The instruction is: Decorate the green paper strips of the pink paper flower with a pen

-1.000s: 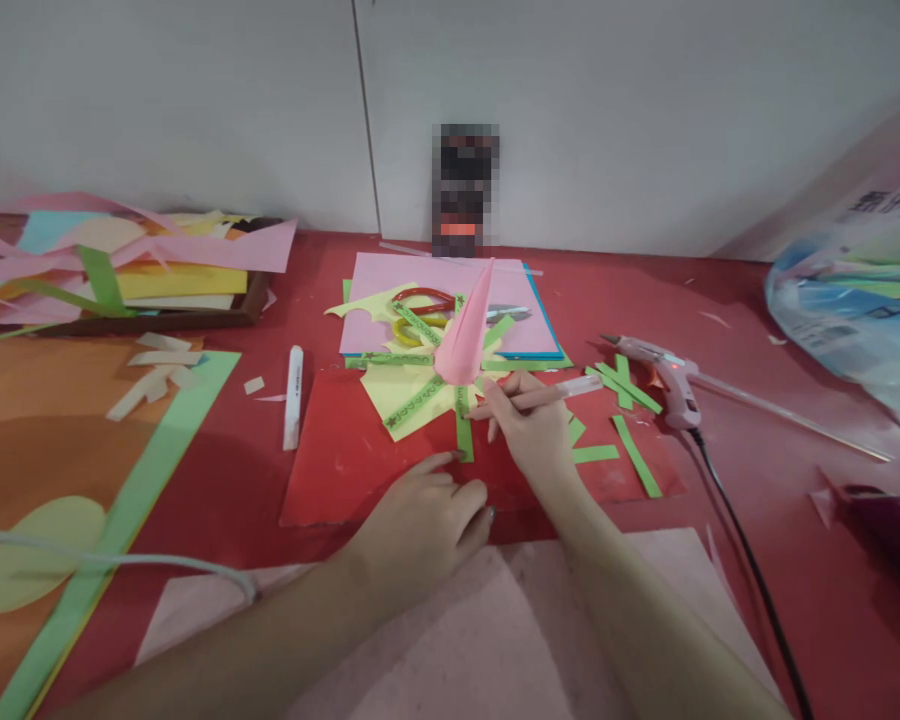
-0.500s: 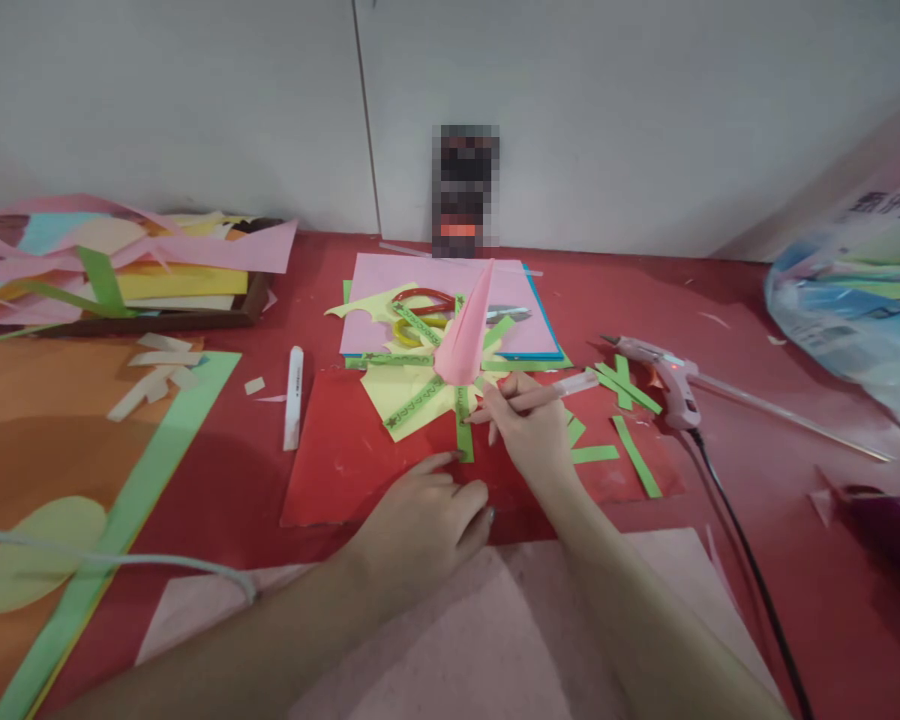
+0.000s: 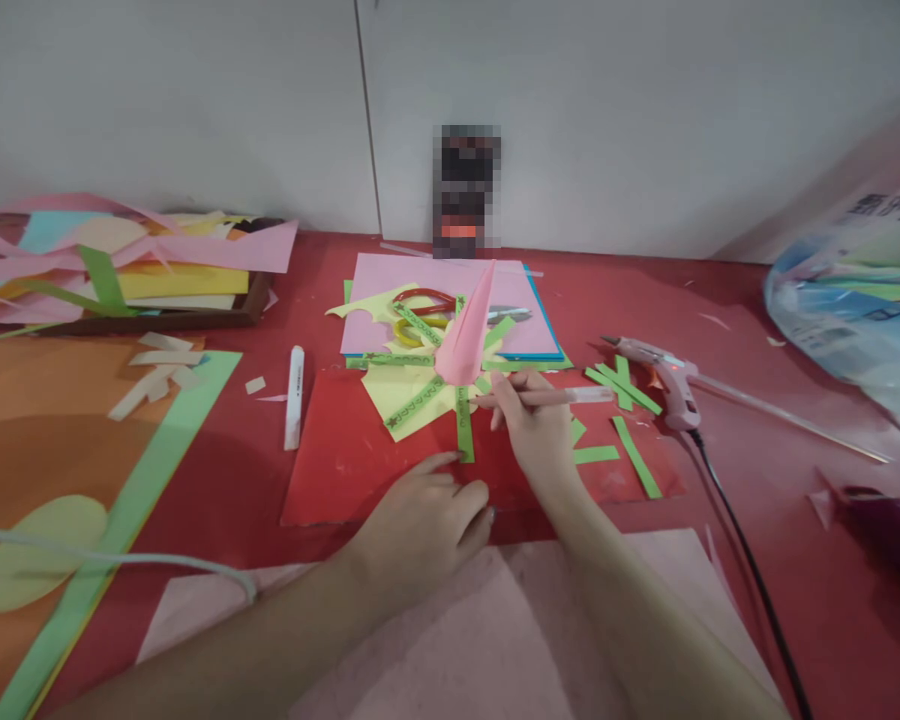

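Note:
A pink paper cone (image 3: 469, 335) stands on a yellow paper piece (image 3: 412, 395), with green strips spread around its base, several bearing drawn stars and wavy marks. My right hand (image 3: 532, 425) is closed around a pink-and-clear pen (image 3: 547, 397), its tip on the green strip (image 3: 464, 425) that points toward me. Marks show along that strip's upper part. My left hand (image 3: 427, 515) rests on the red sheet (image 3: 330, 470), index finger stretched to the strip's lower end, other fingers loosely bent and holding nothing. Scissors (image 3: 424, 300) lie partly hidden behind the cone.
A pink glue gun (image 3: 664, 375) with a lit red light and black cord lies right, beside loose green strips (image 3: 636, 455). A white marker (image 3: 294, 398) lies left. Farther left is a box (image 3: 251, 305) of paper scraps; a plastic bag (image 3: 832, 290) stands far right.
My right hand has tilted the pen flatter, and its tip has moved slightly up the strip toward the cone. More marks show on the strip. My left hand stays in place.

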The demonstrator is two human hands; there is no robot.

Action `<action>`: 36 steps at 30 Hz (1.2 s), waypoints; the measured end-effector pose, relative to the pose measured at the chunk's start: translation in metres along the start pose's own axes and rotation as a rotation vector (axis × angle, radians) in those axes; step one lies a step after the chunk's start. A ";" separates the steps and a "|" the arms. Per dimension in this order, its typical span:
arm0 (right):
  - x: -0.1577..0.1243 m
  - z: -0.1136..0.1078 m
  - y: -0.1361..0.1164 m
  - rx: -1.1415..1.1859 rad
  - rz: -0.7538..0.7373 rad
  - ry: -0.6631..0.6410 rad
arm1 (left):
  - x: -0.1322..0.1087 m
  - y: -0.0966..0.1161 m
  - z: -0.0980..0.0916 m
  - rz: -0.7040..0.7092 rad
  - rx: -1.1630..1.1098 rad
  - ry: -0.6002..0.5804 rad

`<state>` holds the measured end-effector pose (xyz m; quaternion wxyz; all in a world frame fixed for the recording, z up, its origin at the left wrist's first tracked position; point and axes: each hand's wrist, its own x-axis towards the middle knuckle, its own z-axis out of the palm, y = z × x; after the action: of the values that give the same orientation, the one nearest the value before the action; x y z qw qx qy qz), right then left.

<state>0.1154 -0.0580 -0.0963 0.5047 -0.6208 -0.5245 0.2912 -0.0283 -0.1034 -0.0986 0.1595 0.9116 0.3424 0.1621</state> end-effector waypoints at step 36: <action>-0.001 0.000 0.000 0.052 0.012 -0.051 | -0.002 -0.002 0.004 0.045 0.011 0.063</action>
<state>0.1146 -0.0593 -0.0964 0.5054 -0.6030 -0.5258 0.3234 -0.0296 -0.1038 -0.1031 0.1399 0.9143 0.3277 0.1925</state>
